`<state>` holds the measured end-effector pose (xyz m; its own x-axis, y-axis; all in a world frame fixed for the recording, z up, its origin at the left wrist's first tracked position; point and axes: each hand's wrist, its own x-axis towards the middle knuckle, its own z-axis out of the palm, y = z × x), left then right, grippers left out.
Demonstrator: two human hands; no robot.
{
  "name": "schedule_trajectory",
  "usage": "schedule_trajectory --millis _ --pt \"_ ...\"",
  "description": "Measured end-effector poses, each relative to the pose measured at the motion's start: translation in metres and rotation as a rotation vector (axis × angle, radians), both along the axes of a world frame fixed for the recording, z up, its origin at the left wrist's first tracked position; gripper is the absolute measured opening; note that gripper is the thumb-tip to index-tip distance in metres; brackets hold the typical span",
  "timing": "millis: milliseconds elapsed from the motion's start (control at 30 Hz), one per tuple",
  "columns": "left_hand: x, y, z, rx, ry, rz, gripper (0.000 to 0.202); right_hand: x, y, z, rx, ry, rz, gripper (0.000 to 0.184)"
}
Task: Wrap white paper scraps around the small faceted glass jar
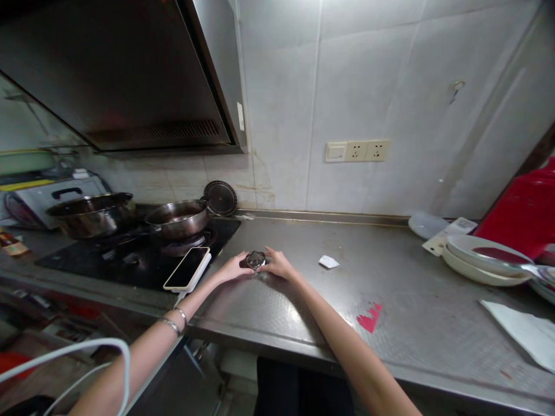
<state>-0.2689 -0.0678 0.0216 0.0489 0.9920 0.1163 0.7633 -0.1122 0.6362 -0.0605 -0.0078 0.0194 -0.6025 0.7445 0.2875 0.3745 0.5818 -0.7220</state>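
A small, round, dark shiny object with a notched edge (255,260) sits on the steel counter (299,312), close to the stove's right side. My left hand (234,267) curves its fingers and thumb around the left side of it. From the right, my right hand (278,263) grips the same object, thumb in front and fingers behind. Its exact kind is too small to make out. Left of my left hand, a phone in a pale case (188,270) lies on the stove's front right corner, with a white cable running from it.
Two metal pots, one at the left (93,214) and one nearer (180,218), stand on the black stove (130,266). A round dark disc (220,198) leans on the wall. White paper (328,262), a pink scrap (370,318) and stacked bowls (485,267) lie to the right.
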Motion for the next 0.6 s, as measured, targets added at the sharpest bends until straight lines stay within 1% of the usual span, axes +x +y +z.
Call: schedule_trajectory --millis 200,367,500,600 --pt "-0.0004 0.0002 0.001 0.002 -0.007 -0.007 0.071 0.0006 -0.0018 0.002 -0.007 0.015 0.004 0.092" --pt "0.0009 -0.0014 0.0004 -0.005 -0.007 -0.014 0.072 -0.0005 -0.0029 -0.0006 -0.02 0.026 -0.009 0.092" --pt "0.0024 -0.0016 0.0013 -0.013 0.009 0.008 0.081 0.0004 -0.0041 -0.0023 -0.018 0.02 -0.009 0.093" --pt "0.0071 -0.0001 0.0075 -0.01 0.029 0.043 0.09 0.0089 -0.0052 -0.0001 -0.006 0.012 -0.024 0.092"
